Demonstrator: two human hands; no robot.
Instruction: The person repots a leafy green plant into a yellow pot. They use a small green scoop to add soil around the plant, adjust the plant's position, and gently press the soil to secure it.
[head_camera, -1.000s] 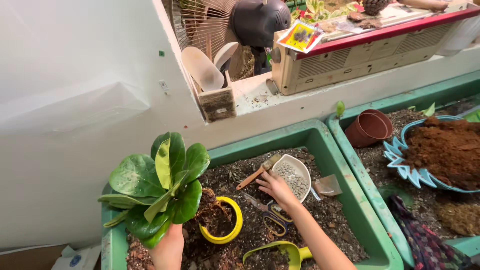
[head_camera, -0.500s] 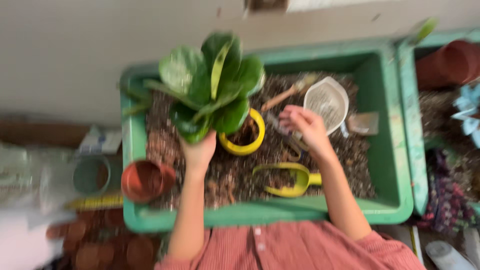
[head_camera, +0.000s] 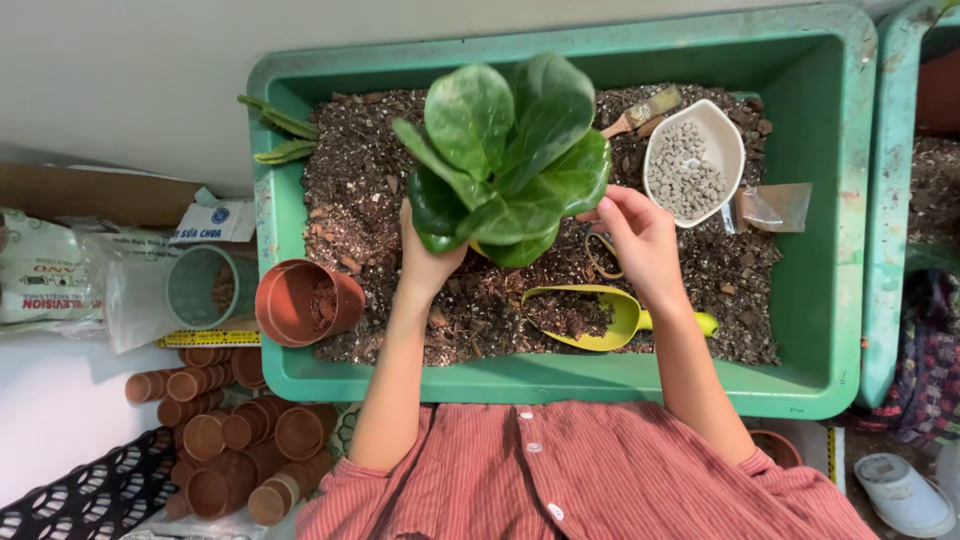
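Now, lower in the frame than half a second ago, the leafy plant (head_camera: 510, 160) is gripped underneath by the left hand (head_camera: 428, 262), while the right hand (head_camera: 640, 235), fingers loosely curled and holding nothing, is rested at its right side above the yellow scoop (head_camera: 590, 318).

The broad leaves of the plant (head_camera: 510, 150) hide its pot and stem, and cover the fingers of the left hand (head_camera: 425, 262), so its grip cannot be told. A second green tray (head_camera: 885, 200) on the right is cut off by the edge. The stacked clay pots (head_camera: 230, 440) near left run out of view.
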